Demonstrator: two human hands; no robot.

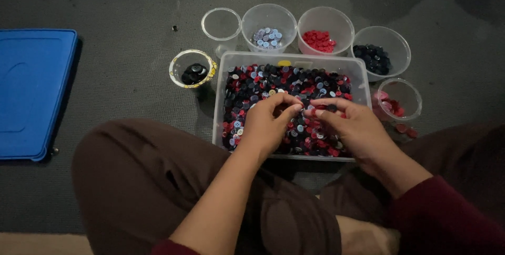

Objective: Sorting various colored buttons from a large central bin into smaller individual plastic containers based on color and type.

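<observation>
Both hands work over a clear rectangular tub (363,79) full of mixed buttons (263,84) on the grey floor (131,34). The left hand (268,123) has its fingers pinched together above the pile; whether they hold a button cannot be told. The right hand (352,126) pinches a red button (312,112). Sorting cups hold red buttons (319,40) and dark buttons (372,58) behind the tub.

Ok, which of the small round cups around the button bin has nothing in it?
The clear cup at the far left of the back row; the other cups all hold buttons.
</observation>
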